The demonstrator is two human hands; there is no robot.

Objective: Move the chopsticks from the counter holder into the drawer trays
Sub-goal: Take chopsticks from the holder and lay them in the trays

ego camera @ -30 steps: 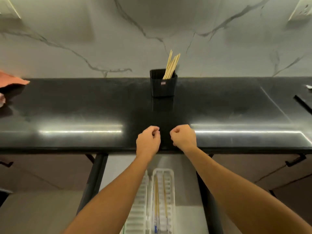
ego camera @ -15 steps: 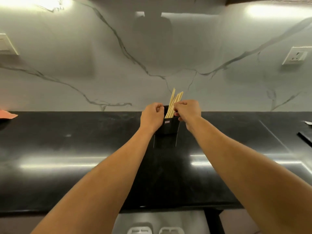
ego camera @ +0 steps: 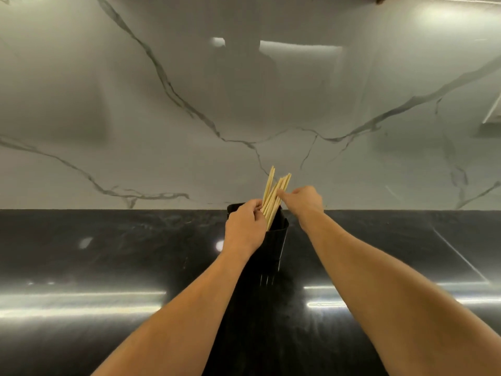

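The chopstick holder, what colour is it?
Black holder, seen in the head view.

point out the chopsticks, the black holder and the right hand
chopsticks [ego camera: 273,195], head view, on the shafts above the rim
black holder [ego camera: 277,240], head view, on its front wall
right hand [ego camera: 305,198], head view, on the back of the hand

Black glossy countertop [ego camera: 108,253], long light streaks reflected along its near side. Behind it a grey marble backsplash [ego camera: 135,104] with dark veins running diagonally, plus bright rectangular light reflections [ego camera: 298,47] up top. At the far right edge, a pale fitting [ego camera: 492,115] on the wall, possibly a socket plate; cropped, hard to tell.
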